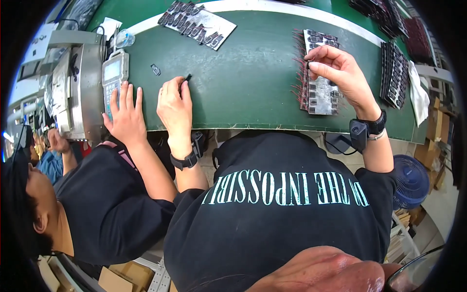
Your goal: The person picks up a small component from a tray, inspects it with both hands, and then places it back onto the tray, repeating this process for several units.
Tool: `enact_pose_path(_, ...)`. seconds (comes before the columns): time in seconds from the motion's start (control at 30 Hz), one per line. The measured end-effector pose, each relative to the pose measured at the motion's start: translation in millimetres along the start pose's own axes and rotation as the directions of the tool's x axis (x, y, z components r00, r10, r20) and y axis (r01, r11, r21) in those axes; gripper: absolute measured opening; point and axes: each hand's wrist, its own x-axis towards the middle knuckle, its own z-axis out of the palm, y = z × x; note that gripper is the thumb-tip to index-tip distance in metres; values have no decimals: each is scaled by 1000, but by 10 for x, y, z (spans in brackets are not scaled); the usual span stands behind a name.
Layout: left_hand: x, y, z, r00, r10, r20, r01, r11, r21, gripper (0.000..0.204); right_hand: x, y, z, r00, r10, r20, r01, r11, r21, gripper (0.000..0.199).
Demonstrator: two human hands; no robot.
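My left hand point(175, 104) is over the green tabletop, its thumb and forefinger pinched on a small black part point(188, 77). Farther right, my right hand point(338, 70) is pinched above a pale board point(322, 103) that carries rows of small black rectangular parts with thin red wires off its left side. A small dark piece point(308, 63) shows at the right fingertips; its kind is too small to make out. One loose black-framed part point(155, 69) lies on the table, left of and beyond my left hand.
A co-worker's hand point(127, 114) rests next to mine, by a handheld keypad device point(115, 70). At the back lies another board point(219, 27) of black parts. Stacked boards point(393, 73) and a white cloth point(418, 92) are at right. A blue fan point(411, 180) stands below.
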Motion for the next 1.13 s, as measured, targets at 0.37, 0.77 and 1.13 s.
enact_pose_path(0.37,180,1243,215,835,-32,549,510,422,-750,20,-82,154,228,981,-98,-169,100,995,1,19)
enact_pose_path(0.77,102,1496,317,826,100,554,546,99,-832,27,0,445,392,986,-9,-167,61,948,312,16)
enact_pose_path(1.13,84,1399,409,829,83,552,522,237,-819,35,-34,356,402,943,-247,-221,182,943,-279,19)
